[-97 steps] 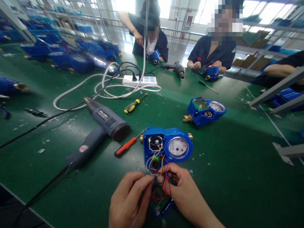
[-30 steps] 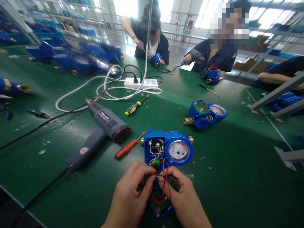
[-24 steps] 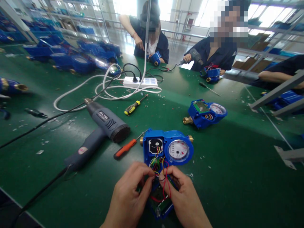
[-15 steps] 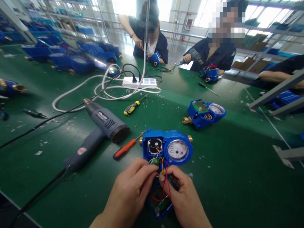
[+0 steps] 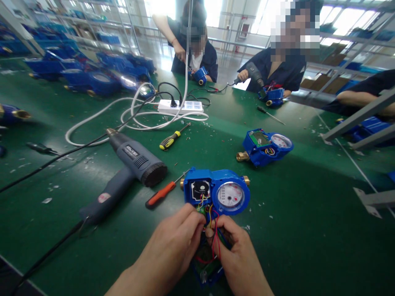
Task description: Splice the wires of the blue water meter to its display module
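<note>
A blue water meter (image 5: 230, 174) with a round dial lies before me, its square compartment open and a black part with thin wires inside. Below it sits its blue cover (image 5: 205, 276), which holds a green circuit board. Red and yellow wires (image 5: 217, 236) run between meter and cover. My left hand (image 5: 174, 238) is closed, fingertips pinched on the wires beside a small green piece (image 5: 202, 209). My right hand (image 5: 239, 250) pinches wires between thumb and forefinger, close to the left fingertips. The exact wire ends are hidden by my fingers.
To the left lie a heat gun (image 5: 135, 158), an orange screwdriver (image 5: 160, 195) and a yellow-black screwdriver (image 5: 169, 140). Another open meter (image 5: 262, 144) rests at the right. Beyond are a power strip (image 5: 180, 107), cables, several meters and co-workers; a metal bracket (image 5: 373, 201) stands far right.
My left hand has shifted slightly, its fingers curling tighter at the wires. My right hand stays nearly in place. The view has moved a little; the meter has not visibly moved on the table.
</note>
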Available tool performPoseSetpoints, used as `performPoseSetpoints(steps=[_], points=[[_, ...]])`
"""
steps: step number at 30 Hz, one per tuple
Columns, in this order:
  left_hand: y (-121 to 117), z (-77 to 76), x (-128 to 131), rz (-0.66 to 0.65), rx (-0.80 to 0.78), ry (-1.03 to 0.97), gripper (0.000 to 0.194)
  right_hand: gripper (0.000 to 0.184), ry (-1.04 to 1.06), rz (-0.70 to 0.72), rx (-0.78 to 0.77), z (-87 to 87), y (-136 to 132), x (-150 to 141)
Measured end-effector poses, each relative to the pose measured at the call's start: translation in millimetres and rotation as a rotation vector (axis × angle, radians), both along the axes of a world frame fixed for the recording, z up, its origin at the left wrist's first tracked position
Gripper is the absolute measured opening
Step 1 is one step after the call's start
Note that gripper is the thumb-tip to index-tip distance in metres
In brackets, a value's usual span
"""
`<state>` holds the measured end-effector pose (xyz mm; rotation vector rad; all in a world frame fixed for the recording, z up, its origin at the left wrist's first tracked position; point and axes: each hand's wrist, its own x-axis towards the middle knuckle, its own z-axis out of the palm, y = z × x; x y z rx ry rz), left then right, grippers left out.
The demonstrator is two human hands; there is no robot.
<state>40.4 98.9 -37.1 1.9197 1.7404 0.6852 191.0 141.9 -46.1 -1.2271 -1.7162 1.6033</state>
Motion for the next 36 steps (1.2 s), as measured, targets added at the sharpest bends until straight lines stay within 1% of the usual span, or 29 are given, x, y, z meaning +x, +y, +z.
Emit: performPoseSetpoints(steps=[3,5,8,12,15,17,19,21,23,25,27,29,31,34,36], points=[[-0.8,-3.3,2.0,0.066,0.027,-0.144,0.016,0.009,-0.009,0.001,-0.008,0.3,0.0,0.0],[-0.6,-3.6,2.0,0.097,0.025,-0.201,0.015,0.008,-0.018,0.002,-0.007,-0.1,0.3,0.3],[0.1,-1.1,0.7,0.162,-0.001,-0.252,0.017,0.009,-0.027,0.001,-0.001,-0.9,0.7,0.6],[-2.9,2.3,-0.3,0.315,-0.059,-0.289,0.020,0.008,-0.020,-0.003,0.007,-0.6,0.5,0.2],[-8.9,1.2,1.4,0.352,-0.091,-0.263,0.024,0.009,-0.007,-0.009,0.014,1.0,0.0,-0.4],[-12.2,-1.3,3.5,0.379,-0.151,-0.309,0.026,0.009,0.006,-0.015,0.010,2.2,-0.2,-0.9],[-13.7,-4.3,5.7,0.391,-0.226,-0.421,0.030,0.008,0.034,-0.014,0.009,3.2,-0.3,-1.4],[-13.3,-7.6,7.6,0.376,-0.274,-0.563,0.032,0.009,0.069,-0.005,0.001,3.8,-0.5,-1.7],[-12.2,-10.6,9.3,0.379,-0.292,-0.723,0.032,0.010,0.094,-0.005,-0.016,3.9,-0.8,-1.9],[-11.3,-13.1,10.9,0.409,-0.302,-0.874,0.032,0.009,0.095,-0.012,-0.034,3.3,-1.2,-1.6],[-11.0,-14.5,12.5,0.450,-0.305,-0.965,0.033,0.007,0.084,-0.023,-0.044,2.3,-1.5,-1.0],[-11.2,-14.7,14.1,0.471,-0.289,-0.963,0.033,0.007,0.069,-0.023,-0.043,1.6,-1.8,-0.5],[-12.1,-14.2,15.7,0.464,-0.271,-0.902,0.032,0.007,0.054,-0.017,-0.029,1.6,-1.9,-0.5],[-14.4,-14.3,17.6,0.452,-0.240,-0.747,0.026,0.009,0.029,-0.003,-0.002,2.7,-1.6,-1.3],[-16.4,-15.5,18.0,0.503,-0.148,-0.579,0.021,0.010,0.016,0.006,0.005,3.5,-1.2,-1.9]])
